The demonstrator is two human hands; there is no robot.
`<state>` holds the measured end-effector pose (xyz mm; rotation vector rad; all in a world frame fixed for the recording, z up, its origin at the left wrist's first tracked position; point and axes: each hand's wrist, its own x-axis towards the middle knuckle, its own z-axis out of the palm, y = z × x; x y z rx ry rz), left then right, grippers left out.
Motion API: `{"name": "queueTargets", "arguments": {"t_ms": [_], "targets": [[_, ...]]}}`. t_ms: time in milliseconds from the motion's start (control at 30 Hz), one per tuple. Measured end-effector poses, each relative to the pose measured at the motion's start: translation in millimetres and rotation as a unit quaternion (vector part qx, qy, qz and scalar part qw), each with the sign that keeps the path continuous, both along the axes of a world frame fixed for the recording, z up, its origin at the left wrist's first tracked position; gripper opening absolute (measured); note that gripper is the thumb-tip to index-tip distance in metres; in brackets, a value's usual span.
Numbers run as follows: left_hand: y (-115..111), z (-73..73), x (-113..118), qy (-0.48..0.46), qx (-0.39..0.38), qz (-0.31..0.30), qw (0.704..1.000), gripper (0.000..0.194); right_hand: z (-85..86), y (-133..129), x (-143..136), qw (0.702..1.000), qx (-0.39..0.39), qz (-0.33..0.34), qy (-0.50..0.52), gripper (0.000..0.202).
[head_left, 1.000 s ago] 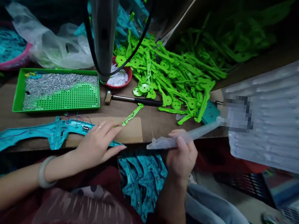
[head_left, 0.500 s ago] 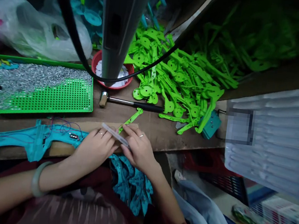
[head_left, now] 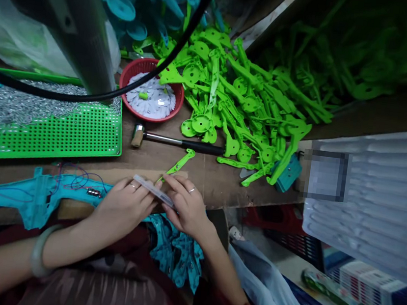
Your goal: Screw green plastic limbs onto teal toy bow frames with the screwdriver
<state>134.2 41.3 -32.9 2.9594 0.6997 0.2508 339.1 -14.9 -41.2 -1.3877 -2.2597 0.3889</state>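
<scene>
My left hand (head_left: pixel 125 206) is closed around a thin pale-grey flat object (head_left: pixel 152 190), seen almost edge-on; its kind is unclear. On the object's right end, my right hand (head_left: pixel 185 205) has its fingers bent and closed. Just beyond my fingertips a slim lime-green plastic arm piece (head_left: pixel 180 162) lies on the bench, its near end partly hidden by the hands. A long turquoise plastic housing (head_left: pixel 40 194) with thin wires and a small metal cylinder (head_left: pixel 93 192) rests left of my left hand. Below the hands, several turquoise parts (head_left: pixel 178 256) are heaped near my lap.
A hammer (head_left: pixel 178 141) lies behind the hands. Beyond are a red basket (head_left: pixel 123 83) of small white pieces, a green tray (head_left: pixel 60 140) of screws and a lime-green pile of parts (head_left: pixel 246 103). A post (head_left: pixel 71 22) with a black cable crosses the upper left. Someone's jeans-clad legs (head_left: pixel 257 283) show at right.
The view has shifted, so the post and cable appear farther left and the red basket shows more fully. Both hands keep hold of the pale flat object with little movement.
</scene>
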Motion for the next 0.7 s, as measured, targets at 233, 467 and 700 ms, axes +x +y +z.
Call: {"name": "queueTargets", "arguments": {"t_ms": [233,467,700], "targets": [[1.5,0.0,0.2,0.002,-0.002,0.016,1.0,0.037,-5.3,-11.2,-8.9,0.995,-0.012,-0.051,0.086,0.014],[7.8,12.8,11.5,0.056,-0.024,0.027,0.998,0.025,15.6,-2.9,-15.4,0.984,-0.072,-0.154,0.054,0.013],[17.8,28.9,-3.7,0.059,-0.096,-0.011,0.994,0.061,4.3,24.2,-10.3,0.859,-0.057,-0.382,0.336,0.03]]}}
